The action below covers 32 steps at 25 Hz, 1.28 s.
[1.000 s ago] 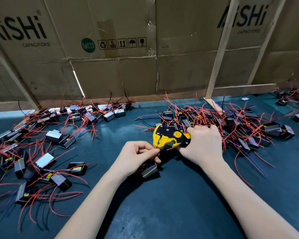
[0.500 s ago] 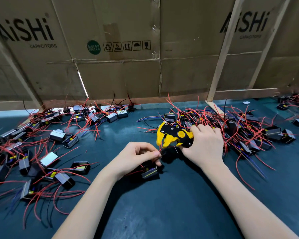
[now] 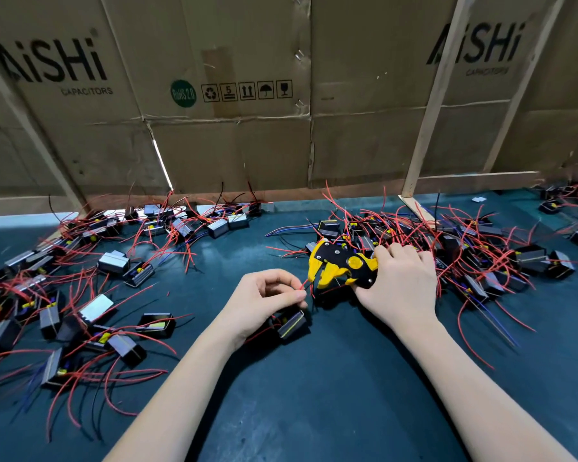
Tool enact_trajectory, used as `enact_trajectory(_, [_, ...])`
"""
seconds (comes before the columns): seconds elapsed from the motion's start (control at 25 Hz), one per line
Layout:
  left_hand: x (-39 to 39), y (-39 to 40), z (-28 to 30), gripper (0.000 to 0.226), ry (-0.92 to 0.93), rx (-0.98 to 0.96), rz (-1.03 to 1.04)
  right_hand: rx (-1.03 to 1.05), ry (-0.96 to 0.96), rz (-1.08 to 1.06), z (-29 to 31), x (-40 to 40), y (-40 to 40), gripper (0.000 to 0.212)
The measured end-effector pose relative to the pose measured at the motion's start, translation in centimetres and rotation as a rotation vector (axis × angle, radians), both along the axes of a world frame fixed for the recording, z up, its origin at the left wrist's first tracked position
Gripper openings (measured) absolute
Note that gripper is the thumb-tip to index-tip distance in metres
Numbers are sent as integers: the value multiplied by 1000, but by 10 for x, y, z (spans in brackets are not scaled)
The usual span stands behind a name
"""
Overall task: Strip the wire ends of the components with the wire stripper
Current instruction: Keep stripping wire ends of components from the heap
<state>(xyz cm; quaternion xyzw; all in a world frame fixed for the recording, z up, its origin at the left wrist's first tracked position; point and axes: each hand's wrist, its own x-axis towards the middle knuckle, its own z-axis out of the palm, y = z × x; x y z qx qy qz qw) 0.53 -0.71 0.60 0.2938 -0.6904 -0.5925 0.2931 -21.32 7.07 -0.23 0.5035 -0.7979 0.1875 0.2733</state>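
Pinching red wire [image 3: 305, 285] in left hand [image 3: 267, 301]; right hand [image 3: 401, 284] gripping wire stripper [image 3: 339, 266]

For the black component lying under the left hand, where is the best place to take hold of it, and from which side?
Probably grip the component across its two long flat sides, coming from above. Its red wires leave the end toward the left hand, so the body's near side is free.

A dark teal desk [image 3: 314, 411] ran up to a wall of brown cardboard sheets [image 3: 231, 145] held by pale wooden slats [image 3: 427, 128].
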Motion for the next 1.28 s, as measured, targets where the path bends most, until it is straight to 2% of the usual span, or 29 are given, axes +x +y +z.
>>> enact_trajectory(0.28, [-7,5,-2,6,-40,-19,140,60,3,10,2,4,0,48])
enact_trajectory(0.8, [-8,8,2,7,-96,-65,136,114,-8,63,7,8,1,39])
enact_trajectory(1.08, [-6,7,2,6,-78,-82,128,47,-22,46,5,10,1,48])
enact_trajectory(1.16, [-3,5,3,7,-91,-180,132,15,-10,34,2,5,0,46])
enact_trajectory(1.28, [4,-3,1,12,-362,-637,277,-66,-64,-11,3,-5,2,46])
